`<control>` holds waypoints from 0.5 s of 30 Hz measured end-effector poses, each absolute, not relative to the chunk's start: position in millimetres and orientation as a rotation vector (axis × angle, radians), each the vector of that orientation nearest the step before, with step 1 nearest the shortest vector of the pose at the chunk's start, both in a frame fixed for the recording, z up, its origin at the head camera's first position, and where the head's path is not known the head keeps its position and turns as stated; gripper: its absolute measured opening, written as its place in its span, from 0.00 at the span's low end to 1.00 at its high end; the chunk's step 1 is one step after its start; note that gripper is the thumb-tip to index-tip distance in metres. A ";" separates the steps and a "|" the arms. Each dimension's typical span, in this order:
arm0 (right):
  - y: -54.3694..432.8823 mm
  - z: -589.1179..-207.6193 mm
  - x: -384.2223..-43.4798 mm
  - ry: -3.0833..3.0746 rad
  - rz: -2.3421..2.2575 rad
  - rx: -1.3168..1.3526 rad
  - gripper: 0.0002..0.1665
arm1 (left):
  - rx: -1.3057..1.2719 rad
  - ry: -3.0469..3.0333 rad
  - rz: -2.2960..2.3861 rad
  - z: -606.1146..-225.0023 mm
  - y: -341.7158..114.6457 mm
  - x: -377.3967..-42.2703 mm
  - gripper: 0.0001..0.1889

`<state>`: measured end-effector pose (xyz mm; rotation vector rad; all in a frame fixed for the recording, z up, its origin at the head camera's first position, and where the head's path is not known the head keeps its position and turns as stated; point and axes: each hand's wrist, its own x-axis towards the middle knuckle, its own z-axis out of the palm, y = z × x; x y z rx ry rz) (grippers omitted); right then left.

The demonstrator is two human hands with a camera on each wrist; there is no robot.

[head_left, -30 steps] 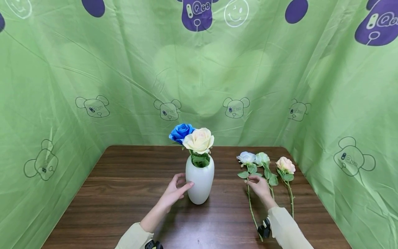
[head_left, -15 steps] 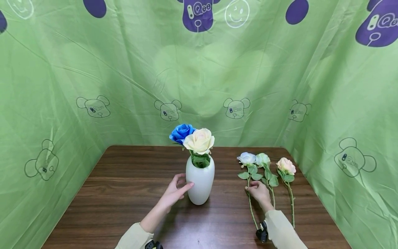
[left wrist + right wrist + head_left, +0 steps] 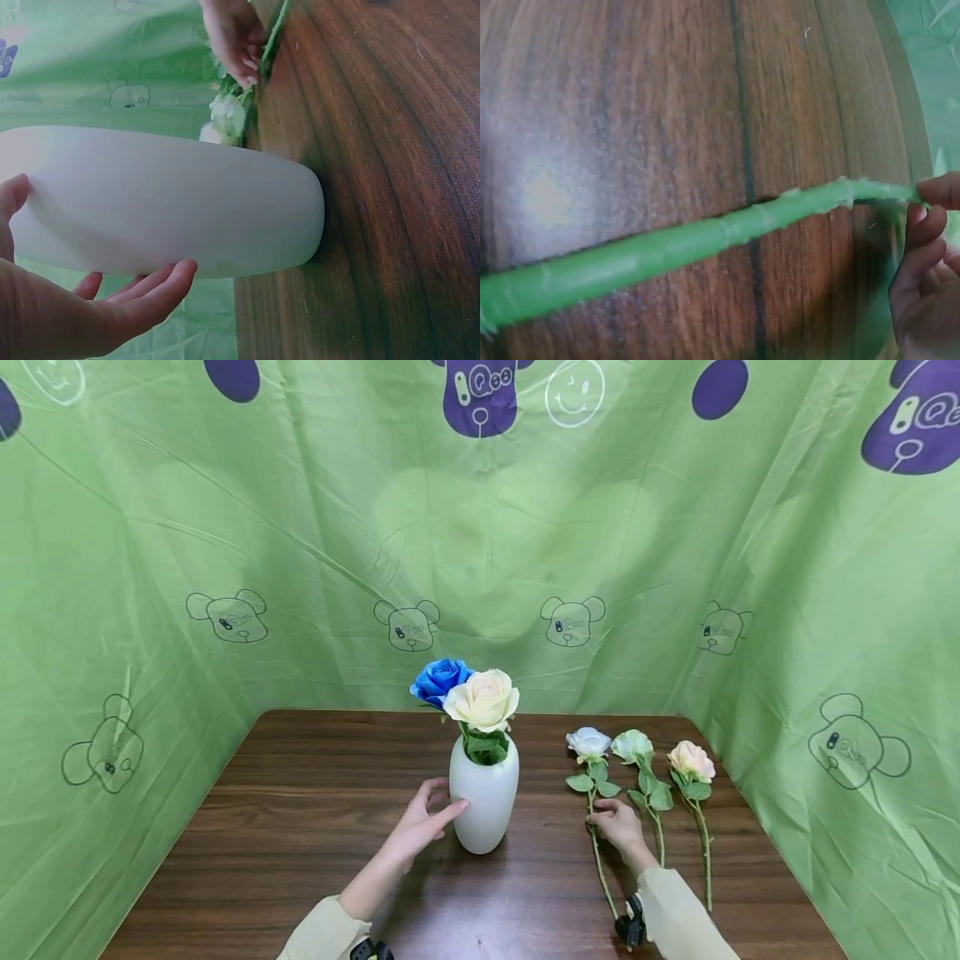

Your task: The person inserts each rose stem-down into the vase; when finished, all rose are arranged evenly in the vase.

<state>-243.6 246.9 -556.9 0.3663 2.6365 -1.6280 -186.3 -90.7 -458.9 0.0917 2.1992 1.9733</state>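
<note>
A white vase (image 3: 483, 810) stands upright mid-table, with a blue rose (image 3: 439, 682) and a cream rose (image 3: 483, 700) in its mouth. My left hand (image 3: 422, 823) holds the vase at its left side, thumb on the front and fingers around the back; the left wrist view shows fingertips against its white wall (image 3: 180, 202). To the right, my right hand (image 3: 621, 832) pinches the stem of a pale bluish-white rose (image 3: 588, 742) just below its leaves. In the right wrist view, the green stem (image 3: 667, 249) runs from the thumb and fingertips close over the wood.
Right of the pinched rose lie a pale green rose (image 3: 632, 745) and a peach rose (image 3: 692, 762), stems toward me. The brown wooden table (image 3: 300, 793) is enclosed by a green printed cloth (image 3: 480, 527) at the back and sides.
My right hand has slid down along the stem toward me, then shifted slightly left, bringing the bluish-white rose away from the pale green one. The left hand and vase have stayed in place.
</note>
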 end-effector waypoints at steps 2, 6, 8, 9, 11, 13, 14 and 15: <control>245.1 -556.3 -243.3 2.558 -1.714 0.339 0.20 | 0.098 2.189 1.981 -457.5 -90.8 -185.6 0.33; 241.6 -553.0 -241.7 2.461 -1.829 0.268 0.19 | 0.103 2.177 1.981 -442.5 -89.9 -179.2 0.32; 238.3 -547.2 -239.0 2.417 -1.881 0.228 0.20 | 0.105 2.176 1.979 -434.5 -89.0 -175.5 0.31; 237.2 -545.2 -238.0 2.387 -1.912 0.207 0.20 | 0.104 2.175 1.979 -435.3 -89.2 -176.1 0.31; 235.0 -541.6 -236.5 2.340 -1.968 0.151 0.21 | 0.102 2.183 1.980 -440.2 -89.3 -178.1 0.31; 232.7 -538.4 -234.9 2.303 -2.017 0.076 0.21 | 0.093 2.185 1.984 -449.3 -89.9 -182.4 0.32; 231.5 -537.2 -234.3 2.291 -2.038 0.033 0.22 | 0.091 2.191 1.982 -454.3 -90.2 -184.7 0.32; 231.6 -540.2 -235.5 2.289 -2.058 -0.034 0.21 | 0.083 2.194 1.981 -457.5 -90.3 -186.2 0.32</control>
